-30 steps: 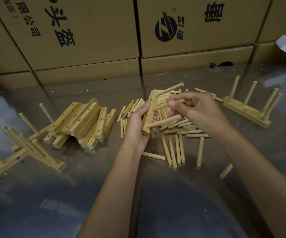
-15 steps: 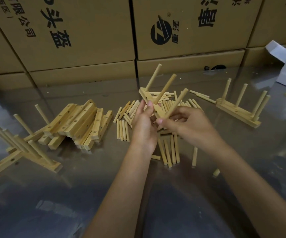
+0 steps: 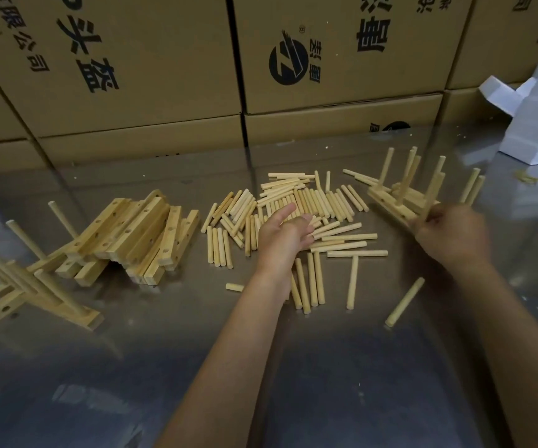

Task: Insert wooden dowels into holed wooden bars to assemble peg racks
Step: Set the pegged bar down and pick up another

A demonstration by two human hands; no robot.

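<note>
Now the right hand [image 3: 448, 234], blurred, pinches a dowelled peg rack [image 3: 400, 197] beside a finished one at the worktop's [image 3: 342, 367] right, presumably to park it, while the left hand [image 3: 285, 232], its grip spread and empty, hovers over the loose dowels [image 3: 309, 202], with the holed bars [image 3: 132, 234] stacked further left.

a loose heap of short, pale round wooden dowels [image 3: 306, 202] is lying flat at the middle of the surface, a few strays [image 3: 404, 301] sitting apart nearer the viewer. left of it, a pile of pale square wooden bars with drilled holes [image 3: 132, 234] is leaning together. an assembled peg rack [image 3: 403, 192] is standing to the right with its dowels pointing up, blurred. more finished racks [image 3: 32, 286] are lying tilted at the far left.
</note>
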